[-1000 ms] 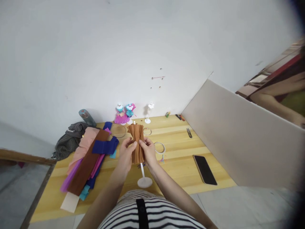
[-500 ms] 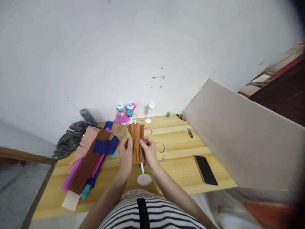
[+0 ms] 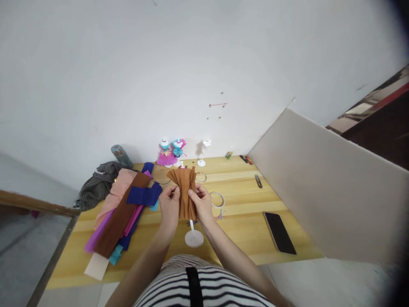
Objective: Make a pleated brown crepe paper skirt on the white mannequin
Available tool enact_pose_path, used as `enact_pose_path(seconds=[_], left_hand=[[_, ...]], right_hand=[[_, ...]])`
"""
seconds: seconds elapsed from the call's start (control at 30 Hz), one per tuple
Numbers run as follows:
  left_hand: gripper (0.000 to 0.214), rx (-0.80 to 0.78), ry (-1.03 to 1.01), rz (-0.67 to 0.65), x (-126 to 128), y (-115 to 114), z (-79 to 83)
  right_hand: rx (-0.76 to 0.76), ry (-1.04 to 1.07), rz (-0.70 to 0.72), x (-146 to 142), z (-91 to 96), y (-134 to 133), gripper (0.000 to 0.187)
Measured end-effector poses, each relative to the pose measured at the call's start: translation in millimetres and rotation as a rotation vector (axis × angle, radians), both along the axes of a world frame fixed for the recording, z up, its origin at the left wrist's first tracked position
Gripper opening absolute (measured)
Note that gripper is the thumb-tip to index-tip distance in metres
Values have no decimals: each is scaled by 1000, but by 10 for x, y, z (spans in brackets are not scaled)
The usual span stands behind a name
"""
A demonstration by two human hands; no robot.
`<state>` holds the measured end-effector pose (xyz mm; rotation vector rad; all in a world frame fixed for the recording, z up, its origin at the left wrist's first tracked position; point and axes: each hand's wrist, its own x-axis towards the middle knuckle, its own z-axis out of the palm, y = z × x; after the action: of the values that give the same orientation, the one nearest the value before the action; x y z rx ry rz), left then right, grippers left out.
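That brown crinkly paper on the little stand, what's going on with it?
A person pinches the brown pleated paper with the left hand and the right hand, holding it around the top of a small white stand on the wooden table. A pile of coloured paper strips lies to the left. Two dressed little mannequins stand by the wall.

- The pleated brown fabric (image 3: 184,192) hides the upper stem of the white stand (image 3: 194,238) from us.
- We cannot identify the small items (image 3: 227,154) at the bench's (image 3: 243,221) far edge.
- The brown strip (image 3: 119,217) covers most coloured strips (image 3: 94,239) beneath.
- Our forearms (image 3: 147,268) are cut off by the bottom edge.
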<state>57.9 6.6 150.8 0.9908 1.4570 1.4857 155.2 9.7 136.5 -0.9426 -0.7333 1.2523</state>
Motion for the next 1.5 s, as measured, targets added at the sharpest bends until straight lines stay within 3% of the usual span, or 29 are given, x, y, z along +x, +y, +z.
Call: enact_pose_path(seconds=[0.2,0.4,0.73,0.97,1.13,1.3,1.5], left_hand=[[16,-16,-8,-11,-11,-37,13],[24,73,70,-85,-53,-179,165],[30,262,284,-237,-191,-487,480],[29,297,369,-299,-259,-558,430],[29,224,354,-217,-307,-594,395],[26,125,330,-85,-408,-636,252],[34,65,312,-53,-525,-675,182]], right_hand=[[62,-4,13,6,-7,-12,21],[198,-56,68,54,-25,-68,21],[503,-315,24,66,294,-213,18],[510,-328,21,3,303,-272,23],[425,-320,64,-138,324,-305,16],[378,-279,139,-320,314,-299,14],[356,-280,176,-506,329,-287,16]])
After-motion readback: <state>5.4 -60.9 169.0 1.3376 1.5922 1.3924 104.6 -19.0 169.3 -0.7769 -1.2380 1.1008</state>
